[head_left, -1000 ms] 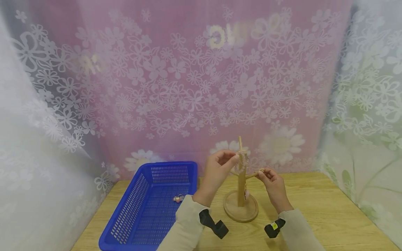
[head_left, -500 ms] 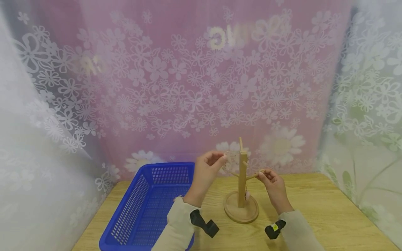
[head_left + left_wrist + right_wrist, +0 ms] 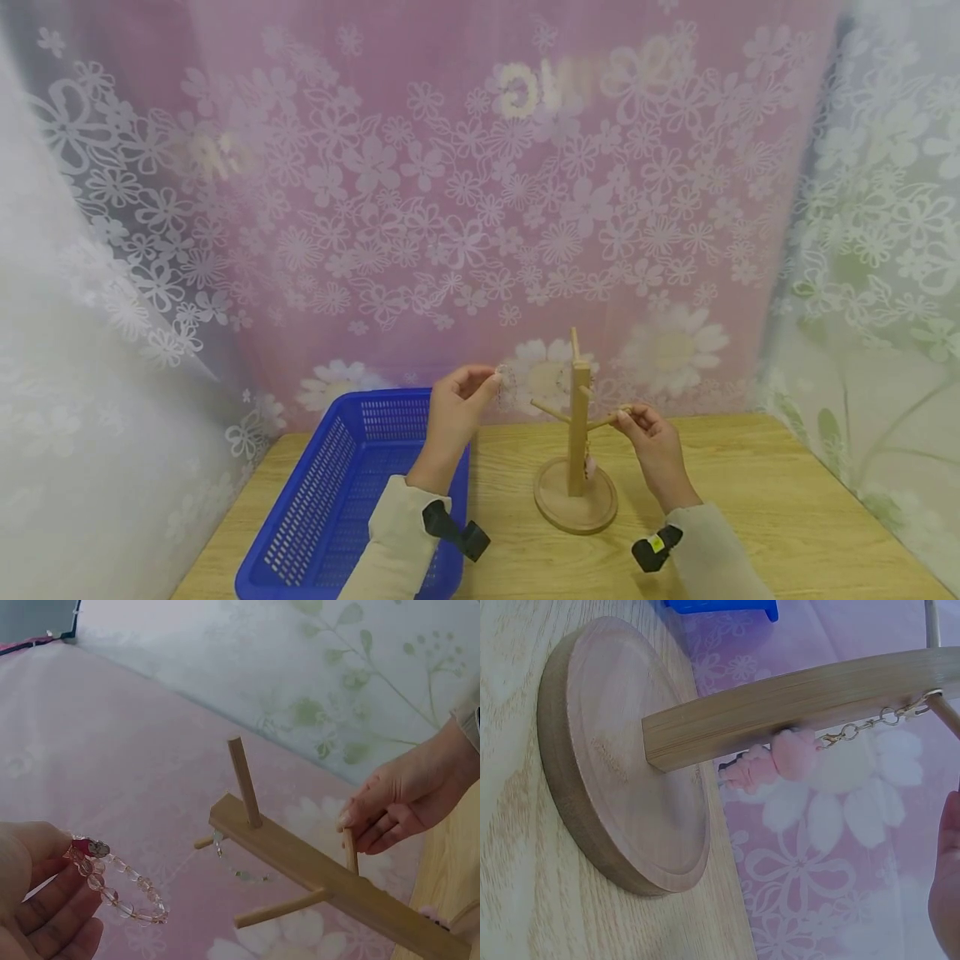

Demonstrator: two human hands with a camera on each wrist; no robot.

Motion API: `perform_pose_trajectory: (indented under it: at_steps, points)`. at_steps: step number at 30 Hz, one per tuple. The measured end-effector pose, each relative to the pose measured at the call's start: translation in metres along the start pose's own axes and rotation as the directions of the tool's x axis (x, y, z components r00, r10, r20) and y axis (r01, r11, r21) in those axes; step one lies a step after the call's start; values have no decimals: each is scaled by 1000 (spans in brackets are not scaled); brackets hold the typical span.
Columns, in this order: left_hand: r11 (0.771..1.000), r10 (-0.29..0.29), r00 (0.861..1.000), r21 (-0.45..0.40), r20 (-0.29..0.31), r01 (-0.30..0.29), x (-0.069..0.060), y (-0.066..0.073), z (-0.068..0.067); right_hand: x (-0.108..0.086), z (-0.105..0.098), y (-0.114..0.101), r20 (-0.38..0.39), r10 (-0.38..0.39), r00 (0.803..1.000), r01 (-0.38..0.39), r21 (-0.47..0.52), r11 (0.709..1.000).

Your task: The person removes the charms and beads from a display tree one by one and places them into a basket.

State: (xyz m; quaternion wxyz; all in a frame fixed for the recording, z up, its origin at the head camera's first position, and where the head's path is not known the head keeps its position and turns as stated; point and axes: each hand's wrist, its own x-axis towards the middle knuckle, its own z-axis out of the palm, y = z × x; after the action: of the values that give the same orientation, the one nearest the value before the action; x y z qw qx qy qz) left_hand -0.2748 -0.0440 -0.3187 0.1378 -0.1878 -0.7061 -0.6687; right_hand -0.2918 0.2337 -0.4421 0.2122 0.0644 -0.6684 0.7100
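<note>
A clear beaded bracelet [image 3: 124, 896] with a small red charm hangs from my left hand [image 3: 459, 408], pinched between thumb and fingers, left of the wooden stand [image 3: 579, 433]. My right hand [image 3: 654, 442] pinches the end of one of the stand's pegs [image 3: 350, 851] on the right side. Another bracelet with pale green beads [image 3: 244, 875] hangs at the back of the post, partly hidden. From a peg a pink plush keychain [image 3: 780, 759] dangles on a gold chain beside the post. The stand is upright on its round base [image 3: 634, 772].
A blue plastic basket [image 3: 300, 500] with mesh walls stands on the left of the wooden table [image 3: 780, 500], partly behind my left forearm. Flowered curtains [image 3: 450, 208] enclose the table at the back and sides. The stand's bare left peg [image 3: 550, 409] points toward the basket.
My left hand has moved left, away from the stand's post toward the basket, carrying the bracelet with it. The right hand stays on the peg and the stand has not moved.
</note>
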Motion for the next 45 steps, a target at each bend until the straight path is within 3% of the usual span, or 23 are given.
perform_pose_trajectory:
  at_steps: [4,11,19,30,37,45]
  points:
    - [999,-11,999,31,-31,12,-3,4,-14,-2,1,1,4,-1,1000,1,-14,1000]
    - [996,-66,994,55,-91,71,8,-35,-42,-8,4,1,18,3,1000,-2,-39,999]
    - [991,-103,987,79,-120,113,12,-53,-59,-16,6,-1,-18,-15,1000,14,-60,998]
    - [978,-175,974,91,-147,190,16,-73,-76,-30,9,-2,-111,-120,987,91,-232,968]
    - [965,-233,960,89,-153,248,20,-85,-87,-35,12,0,-123,-208,970,172,-254,952]
    - [945,-325,934,-20,-145,326,25,-93,-98,-52,27,-20,-140,-316,938,270,-275,923]
